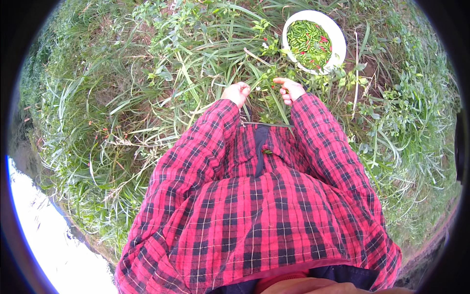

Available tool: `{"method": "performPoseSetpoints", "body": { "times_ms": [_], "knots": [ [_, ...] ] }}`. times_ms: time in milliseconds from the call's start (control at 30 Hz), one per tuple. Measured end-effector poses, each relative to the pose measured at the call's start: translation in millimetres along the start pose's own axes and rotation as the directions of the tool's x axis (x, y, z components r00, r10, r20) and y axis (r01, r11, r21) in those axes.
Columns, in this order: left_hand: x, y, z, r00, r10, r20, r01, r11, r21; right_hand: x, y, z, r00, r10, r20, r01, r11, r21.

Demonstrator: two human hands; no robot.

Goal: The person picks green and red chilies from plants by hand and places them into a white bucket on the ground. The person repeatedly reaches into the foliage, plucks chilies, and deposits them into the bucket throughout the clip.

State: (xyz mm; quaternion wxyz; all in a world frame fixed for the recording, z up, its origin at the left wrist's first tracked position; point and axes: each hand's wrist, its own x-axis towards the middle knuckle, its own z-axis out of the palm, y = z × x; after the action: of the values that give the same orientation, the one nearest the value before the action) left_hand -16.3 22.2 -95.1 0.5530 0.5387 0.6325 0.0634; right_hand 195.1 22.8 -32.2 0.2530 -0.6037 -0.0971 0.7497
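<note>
My left hand (pixel 237 93) is curled at the end of a red-and-black plaid sleeve, among long grass blades; whether anything is between its fingers is too small to tell. Opposite it, with a gap between the two, my right hand (pixel 290 90) has its index finger extended toward a leafy pepper plant (pixel 271 71) and the other fingers bent. A small red pepper (pixel 272 86) shows just below that fingertip. Above my right hand stands a white plastic bucket (pixel 339 40), holding many small green chili peppers (pixel 308 38) and some red ones.
Tall grass (pixel 154 84) and weeds surround me on both sides. A dry pale stalk (pixel 356 73) stands right of the bucket. Small red spots show in the grass at left. A green pepper (pixel 267 151) lies on the plaid cloth near a dark strap (pixel 260 143).
</note>
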Motion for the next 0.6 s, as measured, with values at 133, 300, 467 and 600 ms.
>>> {"method": "performPoseSetpoints", "body": {
  "times_ms": [133, 300, 467, 600],
  "knots": [
    [-10.6, 3.5, -14.2, 0.998, 0.067, 0.003, -0.067, 0.978, 0.199, -51.3, 11.7, -13.8, 0.976, -0.095, 0.198, 0.048, 0.972, 0.23],
    [-35.5, 3.9, -31.1, 0.994, -0.049, 0.093, -0.005, 0.863, 0.506, -96.8, 60.4, -77.2, 0.989, -0.132, 0.061, 0.094, 0.899, 0.428],
    [-25.9, -71.9, -36.9, 0.991, 0.065, 0.119, -0.125, 0.778, 0.615, -136.6, 125.9, -109.1, 0.933, -0.04, -0.358, 0.175, 0.919, 0.354],
    [-21.9, -121.3, -60.8, 0.975, -0.156, 0.156, 0.002, 0.715, 0.7, -173.3, 159.8, -79.6, 0.784, 0.103, -0.612, 0.164, 0.917, 0.364]
  ]
}}
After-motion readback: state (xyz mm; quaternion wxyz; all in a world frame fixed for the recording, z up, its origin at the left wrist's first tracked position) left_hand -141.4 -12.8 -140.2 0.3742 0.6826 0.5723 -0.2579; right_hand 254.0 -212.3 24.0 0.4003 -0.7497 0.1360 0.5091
